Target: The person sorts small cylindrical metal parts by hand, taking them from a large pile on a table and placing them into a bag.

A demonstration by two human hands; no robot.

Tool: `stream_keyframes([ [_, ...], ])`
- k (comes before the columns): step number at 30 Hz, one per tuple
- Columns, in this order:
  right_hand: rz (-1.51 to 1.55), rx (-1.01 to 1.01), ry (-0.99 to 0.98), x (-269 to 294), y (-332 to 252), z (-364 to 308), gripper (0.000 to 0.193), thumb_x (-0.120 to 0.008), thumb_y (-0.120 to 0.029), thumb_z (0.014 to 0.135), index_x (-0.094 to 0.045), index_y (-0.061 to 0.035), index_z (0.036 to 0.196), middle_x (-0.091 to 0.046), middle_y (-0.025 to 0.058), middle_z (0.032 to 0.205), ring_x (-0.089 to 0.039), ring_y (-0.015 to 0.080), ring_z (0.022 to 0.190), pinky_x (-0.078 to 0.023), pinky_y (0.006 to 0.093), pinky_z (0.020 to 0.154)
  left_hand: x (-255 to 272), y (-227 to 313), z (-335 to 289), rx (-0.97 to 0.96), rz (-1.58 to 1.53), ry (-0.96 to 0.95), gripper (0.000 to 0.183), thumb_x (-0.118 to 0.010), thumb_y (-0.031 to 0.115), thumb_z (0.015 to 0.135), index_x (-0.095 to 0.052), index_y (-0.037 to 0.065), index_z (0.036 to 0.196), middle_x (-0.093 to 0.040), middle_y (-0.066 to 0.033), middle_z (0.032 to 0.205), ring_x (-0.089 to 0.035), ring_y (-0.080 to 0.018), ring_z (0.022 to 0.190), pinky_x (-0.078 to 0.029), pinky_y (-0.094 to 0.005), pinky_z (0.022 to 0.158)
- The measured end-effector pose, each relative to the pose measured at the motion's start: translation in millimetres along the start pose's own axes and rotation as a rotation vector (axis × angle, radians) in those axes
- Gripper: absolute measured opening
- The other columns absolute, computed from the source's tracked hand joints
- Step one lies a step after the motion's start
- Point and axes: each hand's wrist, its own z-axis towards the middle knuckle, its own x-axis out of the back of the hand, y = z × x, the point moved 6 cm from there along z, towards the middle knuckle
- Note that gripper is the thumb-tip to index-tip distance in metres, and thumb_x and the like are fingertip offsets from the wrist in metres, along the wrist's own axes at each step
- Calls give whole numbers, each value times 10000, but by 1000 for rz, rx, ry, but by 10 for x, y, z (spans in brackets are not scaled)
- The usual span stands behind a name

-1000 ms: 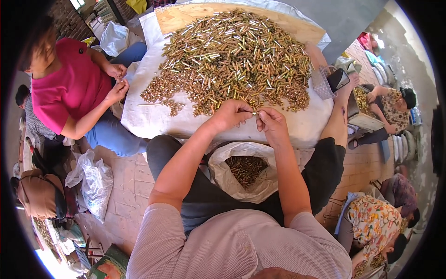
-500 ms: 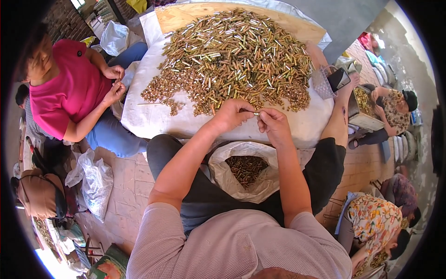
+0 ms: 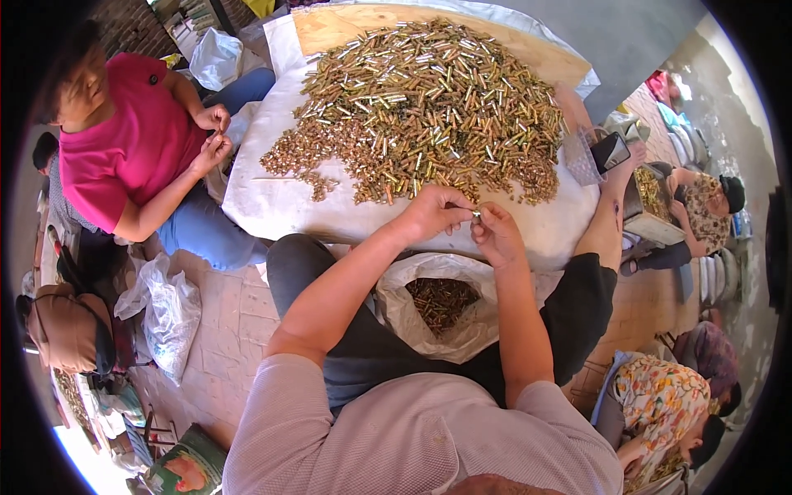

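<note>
– Just on the near side of the heap (image 3: 437,99), one small metal piece (image 3: 476,214) is glinting between the person's hands!

– And the grip?

– Narrow on both sides: the left hand (image 3: 446,209) is pinching one end, the right hand (image 3: 500,234) is pinching the other, fingers mostly hiding the piece.

– How is it looking to handle?

– I'm judging it light, stiff and hard to break, probably slippery with that shine. Thumb and fingertip at each end are looking like the best hold; a fuller grasp would be swallowing it.

– Moving outward?

– Smaller coppery bits (image 3: 289,155) are fringing the heap's left edge, lying on white cloth (image 3: 272,216). Nearer the wearer than the heap, an open white sack (image 3: 412,334) is holding darker pieces (image 3: 440,304). Left of the heap, a co-worker in pink (image 3: 115,136) is bringing fingertips together; right of it, a dark phone (image 3: 612,153) is resting.
</note>
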Motion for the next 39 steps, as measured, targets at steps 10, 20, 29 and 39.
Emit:
stream_keyframes([
  [10, -916, -243, -361, -251, 79, -78, 68, -679, -81, 874, -671, -16, 858, -641, 27, 712, -577, 94, 576, -449, 230, 504, 849, 34, -117, 239, 1267, 342, 171, -559, 51, 859, -713, 10, 919, -689, -224, 963, -693, -361, 909, -572, -449, 776],
  [20, -1545, 656, -53, -363, 307, 292, 179, -718, -104, 838, -703, -25, 998, -638, 131, 808, -619, 249, 664, -501, 348, 623, 767, -132, -46, 320, 1232, 262, 168, -575, 26, 814, -713, 1, 907, -688, -229, 992, -689, -367, 939, -566, -433, 820],
  [29, -1905, 724, -22, -752, 432, 345, 97, -696, -86, 803, -709, -54, 895, -619, 154, 815, -604, 367, 726, -508, 395, 678, 903, -128, -45, 187, 884, 289, 171, -593, 41, 776, -720, 15, 888, -694, -229, 915, -663, -393, 900, -523, -459, 847],
  [39, -953, 244, 103, -291, -87, 40, 149, -647, -70, 915, -678, 15, 1034, -682, 68, 869, -634, 123, 717, -513, 270, 604, 556, -81, 46, 182, 237, 46, 202, -651, 84, 851, -700, -4, 1026, -700, -58, 874, -628, -120, 761, -515, -278, 649],
])
